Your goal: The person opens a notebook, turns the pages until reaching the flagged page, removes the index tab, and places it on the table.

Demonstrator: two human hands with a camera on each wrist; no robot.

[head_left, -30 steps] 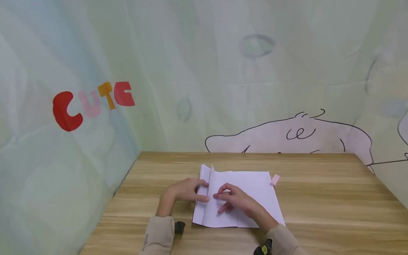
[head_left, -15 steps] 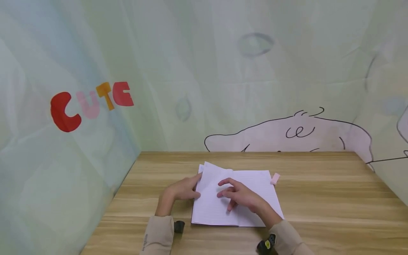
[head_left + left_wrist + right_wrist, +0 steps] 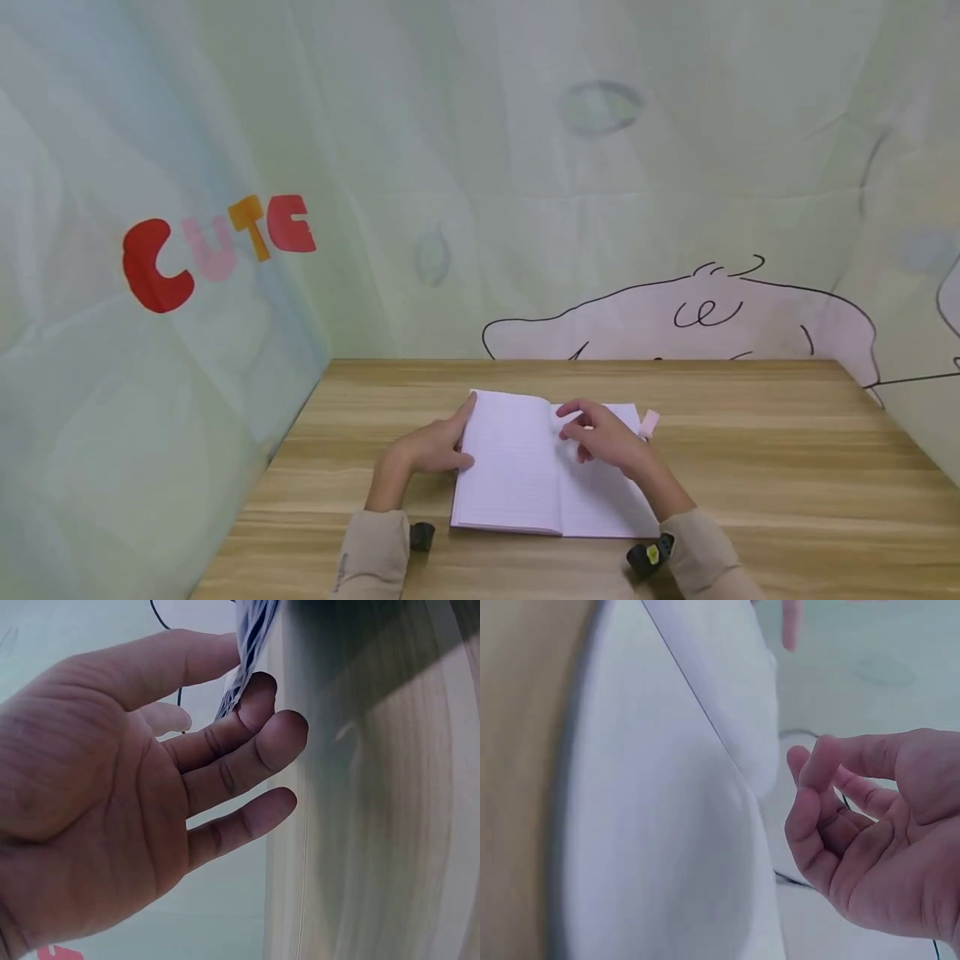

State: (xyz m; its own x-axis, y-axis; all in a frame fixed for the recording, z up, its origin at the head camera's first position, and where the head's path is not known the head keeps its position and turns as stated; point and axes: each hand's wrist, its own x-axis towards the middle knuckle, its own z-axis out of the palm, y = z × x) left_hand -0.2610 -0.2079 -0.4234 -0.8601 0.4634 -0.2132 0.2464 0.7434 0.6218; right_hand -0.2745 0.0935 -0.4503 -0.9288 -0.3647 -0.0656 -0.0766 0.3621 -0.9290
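An opened notebook (image 3: 510, 467) with lined white pages lies on the wooden table. At its left edge my left hand (image 3: 435, 446) holds the pages, thumb on top. The left wrist view shows the page edges (image 3: 255, 637) between the thumb and the fingertips, with the other fingers of the left hand (image 3: 142, 772) spread below. Over the upper part of the right page (image 3: 667, 825) hovers my right hand (image 3: 603, 433), its fingers loosely bent. Nothing shows between those fingers in the right wrist view, where the right hand (image 3: 877, 832) is apart from the paper.
A pale pink tab (image 3: 649, 423) sticks out at the notebook's upper right edge. Wooden tabletop (image 3: 787, 483) surrounds the notebook. Behind it and along the left hang printed cloth walls (image 3: 450, 167), one bearing coloured letters (image 3: 157, 267).
The page that stood raised near the left edge has come down flat on the left side. My right hand has moved right, off the left page. The left hand now holds the left edge.
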